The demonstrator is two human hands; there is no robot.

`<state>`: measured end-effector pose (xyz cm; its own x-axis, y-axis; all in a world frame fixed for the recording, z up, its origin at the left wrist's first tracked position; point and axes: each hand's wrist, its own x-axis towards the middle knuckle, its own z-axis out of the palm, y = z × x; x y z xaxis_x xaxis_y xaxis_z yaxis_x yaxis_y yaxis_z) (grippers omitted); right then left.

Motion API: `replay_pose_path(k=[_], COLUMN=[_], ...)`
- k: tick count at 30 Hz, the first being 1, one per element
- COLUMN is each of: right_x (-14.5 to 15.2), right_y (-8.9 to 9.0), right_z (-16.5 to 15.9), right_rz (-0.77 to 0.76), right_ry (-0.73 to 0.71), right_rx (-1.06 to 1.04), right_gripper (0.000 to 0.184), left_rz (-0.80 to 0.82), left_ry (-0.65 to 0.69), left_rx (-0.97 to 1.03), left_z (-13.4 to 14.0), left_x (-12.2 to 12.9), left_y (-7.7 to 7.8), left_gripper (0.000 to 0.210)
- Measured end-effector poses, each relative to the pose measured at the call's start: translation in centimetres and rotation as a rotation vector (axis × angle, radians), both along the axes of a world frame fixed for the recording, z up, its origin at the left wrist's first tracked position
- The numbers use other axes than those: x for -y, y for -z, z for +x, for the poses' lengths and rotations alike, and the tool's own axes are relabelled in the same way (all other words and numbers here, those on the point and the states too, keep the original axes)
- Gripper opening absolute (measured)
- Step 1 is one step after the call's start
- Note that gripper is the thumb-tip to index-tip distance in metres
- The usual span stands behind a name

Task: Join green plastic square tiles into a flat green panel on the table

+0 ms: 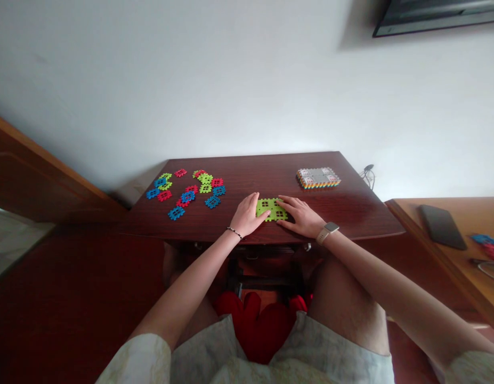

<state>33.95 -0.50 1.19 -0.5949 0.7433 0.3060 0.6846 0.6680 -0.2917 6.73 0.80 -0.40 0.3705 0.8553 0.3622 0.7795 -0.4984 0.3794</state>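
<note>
A light green interlocking tile panel (271,209) with window-like cutouts and toothed edges lies flat near the front of the dark brown table (247,176). Along its left edge rests my left hand (247,214), fingers stretched out and the thumb lying over the panel. My right hand (304,217) is spread flat at the other side, fingertips touching the panel's right part. Neither hand wraps round it, and the fingers partly cover its ends.
Loose red tiles (164,196), blue tiles (176,213) and green tiles (205,188) are scattered on the table's left. A neat stack of panels (318,178), grey on top, stands at the back right. Beyond is a wooden desk (438,250) bearing a dark flat device (442,226).
</note>
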Motion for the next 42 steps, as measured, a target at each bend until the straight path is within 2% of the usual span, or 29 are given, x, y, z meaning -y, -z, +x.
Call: replay_pose_path(k=[4, 8, 19, 21, 25, 27, 34, 42], right_x=[0.1, 0.0, 0.3, 0.2, -0.1, -0.3, -0.5, -0.3], right_y=[-0.3, -0.4, -0.3, -0.2, 0.5, 0.8, 0.5, 0.4], right_z=[-0.1, -0.2, -0.5, -0.5, -0.2, 0.2, 1.3, 1.1], right_rz=[0.017, 0.027, 0.036, 0.017, -0.023, -0.042, -0.110, -0.117], right_ry=[-0.025, -0.027, -0.024, -0.012, 0.063, 0.082, 0.019, 0.042], right_rx=[0.048, 0.055, 0.058, 0.035, -0.059, -0.090, -0.133, -0.118], right_gripper=[0.064, 0.059, 0.054, 0.062, 0.096, 0.102, 0.096, 0.094], left_rz=[-0.004, -0.036, -0.018, -0.009, 0.010, 0.010, -0.013, -0.040], left_ry=[0.000, 0.033, 0.167, 0.167, 0.170, 0.173, 0.094, 0.186], left_rx=[-0.214, -0.332, -0.358, -0.346, -0.325, -0.325, -0.336, -0.361], left_z=[0.8, 1.2, 0.9, 0.9, 0.9, 0.9, 0.6, 3.3], left_x=[0.5, 0.7, 0.4, 0.4, 0.5, 0.4, 0.1, -0.5], left_y=[-0.3, -0.9, -1.3, -1.2, -0.9, -0.9, -0.9, -1.6], left_gripper=[0.084, 0.086, 0.074, 0.076, 0.080, 0.080, 0.100, 0.094])
